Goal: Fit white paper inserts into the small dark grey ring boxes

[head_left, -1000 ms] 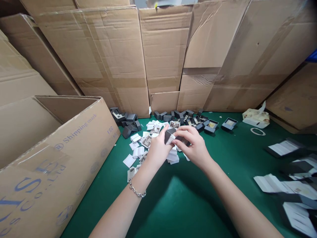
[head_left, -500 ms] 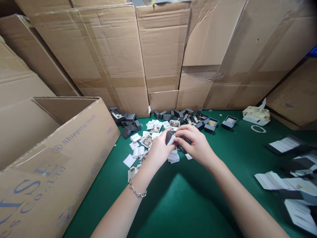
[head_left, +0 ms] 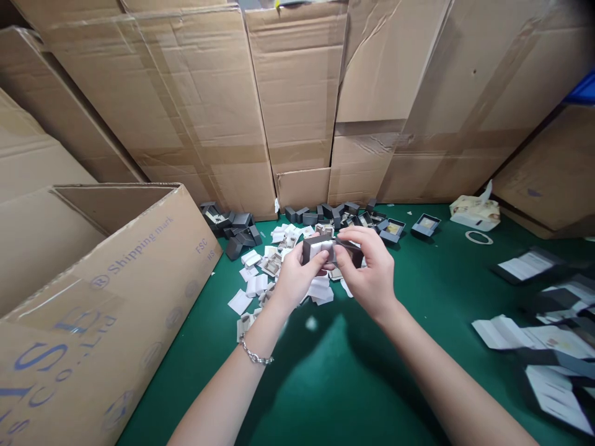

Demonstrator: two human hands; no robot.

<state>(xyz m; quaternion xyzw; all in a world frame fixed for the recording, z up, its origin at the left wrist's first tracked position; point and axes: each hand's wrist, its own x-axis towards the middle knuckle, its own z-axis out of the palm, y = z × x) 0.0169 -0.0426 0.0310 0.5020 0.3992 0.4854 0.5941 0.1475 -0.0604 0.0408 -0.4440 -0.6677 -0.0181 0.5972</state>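
Over the middle of the table, my left hand (head_left: 294, 274) is closed around a small black gift box (head_left: 308, 246) with a white insert facing me. My right hand (head_left: 372, 272) grips the box's other dark half, its thumb at the white insert and its index finger stretched along the top. Fingers cover much of the box. Below and left of the hands lies a heap of white and grey inserts (head_left: 257, 285). A small blurred white spot shows just under the hands; I cannot tell what it is.
A large open carton (head_left: 153, 297) stands at the left. Several black boxes (head_left: 242, 232) lie along the back. At right are a tissue pack (head_left: 475, 214), a white ring (head_left: 478, 238) and open boxes with white linings (head_left: 530, 266). Cardboard (head_left: 302, 93) walls the back.
The box has turned so its white insert faces me more fully. My right thumb has moved onto the insert. The whole view has shifted slightly.
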